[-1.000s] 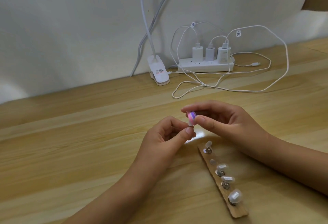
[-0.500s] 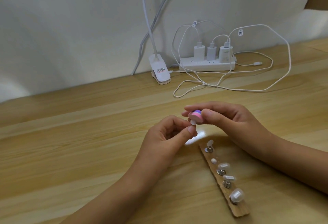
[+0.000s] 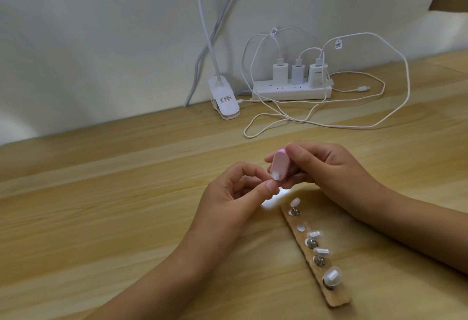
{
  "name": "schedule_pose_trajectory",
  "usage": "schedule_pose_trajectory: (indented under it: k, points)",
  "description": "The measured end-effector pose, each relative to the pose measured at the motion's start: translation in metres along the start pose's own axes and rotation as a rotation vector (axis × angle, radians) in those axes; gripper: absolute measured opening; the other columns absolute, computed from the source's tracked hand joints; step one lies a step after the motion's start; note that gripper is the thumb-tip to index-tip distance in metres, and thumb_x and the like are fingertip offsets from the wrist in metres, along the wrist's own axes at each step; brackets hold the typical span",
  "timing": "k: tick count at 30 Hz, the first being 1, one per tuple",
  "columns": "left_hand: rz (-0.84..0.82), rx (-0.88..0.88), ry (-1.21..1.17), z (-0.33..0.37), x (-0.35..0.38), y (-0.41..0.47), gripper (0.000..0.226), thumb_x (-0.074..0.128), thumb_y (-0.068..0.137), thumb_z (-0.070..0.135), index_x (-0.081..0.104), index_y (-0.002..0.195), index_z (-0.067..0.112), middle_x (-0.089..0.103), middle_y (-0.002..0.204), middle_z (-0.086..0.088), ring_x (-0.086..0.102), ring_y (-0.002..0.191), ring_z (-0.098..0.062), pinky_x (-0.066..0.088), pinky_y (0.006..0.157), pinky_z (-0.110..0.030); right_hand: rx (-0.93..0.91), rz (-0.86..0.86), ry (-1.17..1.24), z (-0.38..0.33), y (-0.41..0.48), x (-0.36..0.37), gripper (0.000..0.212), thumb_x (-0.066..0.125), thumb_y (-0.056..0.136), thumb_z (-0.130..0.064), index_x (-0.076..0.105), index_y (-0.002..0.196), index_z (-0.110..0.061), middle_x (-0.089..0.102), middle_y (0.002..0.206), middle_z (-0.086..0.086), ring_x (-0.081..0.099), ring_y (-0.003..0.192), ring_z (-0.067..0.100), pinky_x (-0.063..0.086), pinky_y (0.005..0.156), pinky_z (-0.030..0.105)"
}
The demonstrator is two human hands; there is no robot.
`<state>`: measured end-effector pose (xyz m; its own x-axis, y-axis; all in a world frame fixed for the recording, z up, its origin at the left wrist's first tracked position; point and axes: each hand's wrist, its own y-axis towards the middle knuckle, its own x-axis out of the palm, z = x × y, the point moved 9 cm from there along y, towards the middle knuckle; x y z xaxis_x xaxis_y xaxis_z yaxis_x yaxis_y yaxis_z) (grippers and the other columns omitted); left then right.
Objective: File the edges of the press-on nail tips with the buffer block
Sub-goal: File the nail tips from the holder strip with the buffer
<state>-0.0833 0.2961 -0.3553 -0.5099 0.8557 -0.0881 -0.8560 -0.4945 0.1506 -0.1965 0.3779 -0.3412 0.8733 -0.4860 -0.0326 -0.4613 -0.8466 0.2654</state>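
Note:
My right hand [image 3: 326, 170] grips a small pink oval buffer block [image 3: 355, 166], its flat pink face turned toward me. My left hand [image 3: 235, 193] pinches a tiny pale nail tip [image 3: 351, 175] between thumb and forefinger, and the tip touches the lower end of the block. Below my right wrist lies a narrow wooden holder strip [image 3: 336, 299] with several metal stands. Other clear nail tips sit on those stands, such as the one nearest me [image 3: 332, 275]. One spot on the strip shows only a white pad [image 3: 300, 227].
A white power strip [image 3: 291, 91] with three chargers stands against the wall, its white cables looping over the table [image 3: 101, 218] behind my hands. A white lamp clip [image 3: 224, 100] sits left of it. A wall rises at the table's back.
My right hand has turned the buffer block, so its broad pink face shows instead of its edge, and it now stands against the nail tip. My left hand has barely moved.

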Motion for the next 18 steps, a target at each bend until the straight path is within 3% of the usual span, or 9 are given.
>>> schedule_pose_trajectory:
  k: [10, 18]
  points:
    - [-0.020, 0.033, 0.017, 0.001, 0.004, -0.001, 0.012, 0.068, 0.076, 0.037, 0.066, 0.083, 0.027, 0.070, 0.071, 0.006, 0.068, 0.076, -0.007, 0.050, 0.075, -0.014, -0.046, 0.031, -0.067, -0.008, -0.001, -0.001, 0.031, 0.053, 0.087, -0.032, 0.073, 0.095, -0.011, 0.075, 0.089, -0.003, 0.068, 0.080, 0.009, 0.055, 0.073, 0.021]
    - [-0.005, 0.045, 0.060, 0.001, 0.002, -0.001, 0.009, 0.068, 0.077, 0.039, 0.065, 0.082, 0.031, 0.070, 0.075, 0.008, 0.066, 0.076, -0.005, 0.049, 0.071, -0.013, -0.045, 0.008, -0.024, -0.008, -0.003, 0.002, 0.025, 0.056, 0.088, -0.029, 0.072, 0.103, -0.016, 0.068, 0.085, 0.016, 0.069, 0.084, 0.021, 0.059, 0.079, 0.029]
